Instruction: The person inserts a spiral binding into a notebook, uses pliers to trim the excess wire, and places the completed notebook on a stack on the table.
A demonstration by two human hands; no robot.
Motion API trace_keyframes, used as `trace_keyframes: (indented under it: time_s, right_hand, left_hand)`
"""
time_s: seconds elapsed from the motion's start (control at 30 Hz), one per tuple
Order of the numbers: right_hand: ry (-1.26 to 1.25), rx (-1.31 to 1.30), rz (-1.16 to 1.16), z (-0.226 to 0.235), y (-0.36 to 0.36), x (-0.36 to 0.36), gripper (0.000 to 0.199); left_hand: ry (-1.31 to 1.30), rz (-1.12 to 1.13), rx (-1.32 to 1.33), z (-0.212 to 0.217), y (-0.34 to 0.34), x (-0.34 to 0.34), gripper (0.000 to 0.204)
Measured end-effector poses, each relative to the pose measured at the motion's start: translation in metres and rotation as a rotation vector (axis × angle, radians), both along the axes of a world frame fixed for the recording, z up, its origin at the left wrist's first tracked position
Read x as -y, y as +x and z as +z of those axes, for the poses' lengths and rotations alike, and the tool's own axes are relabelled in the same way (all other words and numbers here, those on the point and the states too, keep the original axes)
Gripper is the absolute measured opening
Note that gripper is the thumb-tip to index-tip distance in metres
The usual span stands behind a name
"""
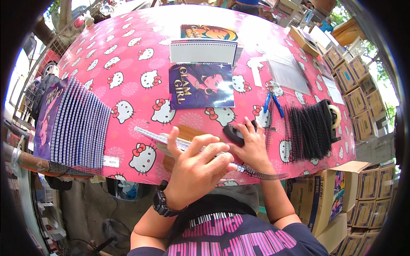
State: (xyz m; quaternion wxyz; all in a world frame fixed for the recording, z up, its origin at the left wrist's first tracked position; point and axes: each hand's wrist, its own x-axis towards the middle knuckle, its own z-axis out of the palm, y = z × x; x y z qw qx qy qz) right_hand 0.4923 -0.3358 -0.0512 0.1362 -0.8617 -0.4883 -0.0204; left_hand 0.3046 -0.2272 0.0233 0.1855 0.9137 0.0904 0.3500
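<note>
My left hand (194, 168) lies over a stack of punched pages (160, 138) at the table's near edge, fingers curled on it beside a wooden block (188, 131). A black spiral binding coil (265, 174) sticks out to the right from under both hands. My right hand (252, 147) presses down by the coil's start, fingers touching a black tool (232, 133). A dark-covered notebook (200, 85) lies further back in the middle.
The table has a pink cartoon-cat cover (128, 77). Fanned bound notebooks (77, 123) lie at left, several black coils (309, 130) and a tape dispenser (333, 115) at right, blue-handled pliers (273, 102) behind my right hand. Cardboard boxes (363, 187) stack at right.
</note>
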Motion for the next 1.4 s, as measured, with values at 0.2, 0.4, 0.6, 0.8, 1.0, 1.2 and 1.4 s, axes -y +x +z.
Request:
trace_keyframes:
  time_s: [0.2,0.4,0.6,0.8,1.0,1.2,1.4]
  right_hand:
    - [0.704,-1.465,0.506,0.049,0.003,0.005,0.040]
    - [0.250,-0.423,0.436,0.088,0.009,-0.008,0.041]
    - [0.182,-0.275,0.497,0.104,0.008,-0.029,0.039]
    - [0.127,-0.382,0.614,0.113,0.000,-0.042,0.027]
    - [0.157,-0.551,0.711,0.114,-0.006,-0.049,0.041]
    - [0.211,-0.694,0.964,0.122,-0.011,-0.059,0.035]
    - [0.313,-0.771,0.987,0.125,-0.023,-0.069,0.034]
  left_hand:
    - [-0.061,0.149,-0.035,0.001,-0.015,-0.015,0.034]
    - [-0.143,0.087,0.032,0.003,-0.014,-0.017,0.051]
    - [-0.159,0.108,0.047,0.004,-0.016,-0.024,0.062]
    - [-0.139,0.156,0.058,0.001,-0.024,-0.040,0.069]
    - [-0.157,0.134,0.088,0.000,-0.025,-0.041,0.072]
    - [-0.105,0.167,0.103,-0.001,-0.023,-0.043,0.074]
    - [-0.183,0.134,0.120,-0.001,-0.030,-0.042,0.083]
